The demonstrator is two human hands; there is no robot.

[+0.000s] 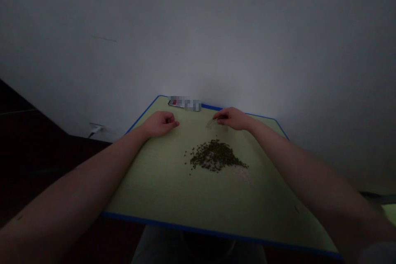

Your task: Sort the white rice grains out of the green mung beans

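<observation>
A heap of small dark green beans (218, 152), perhaps mung beans, lies in the middle of the table (173, 198). Pale grains (241, 172) like rice spill out at its right edge and show among the beans. Beyond the heap, my right hand (230, 119) pinches the rim of a clear plastic cup (211, 124), whose outline is faint in the dim light. My left hand (161, 123) rests on the table left of the heap, fingers curled in and thumb pointing right. Nothing shows in it, and it is apart from the beans.
A phone-like flat object (185, 104), partly blurred, lies at the table's far edge. Blue trim (185, 228) runs round the tabletop. A white wall (198, 33) rises right behind it. A plug with a cable (95, 130) sits in the wall at left.
</observation>
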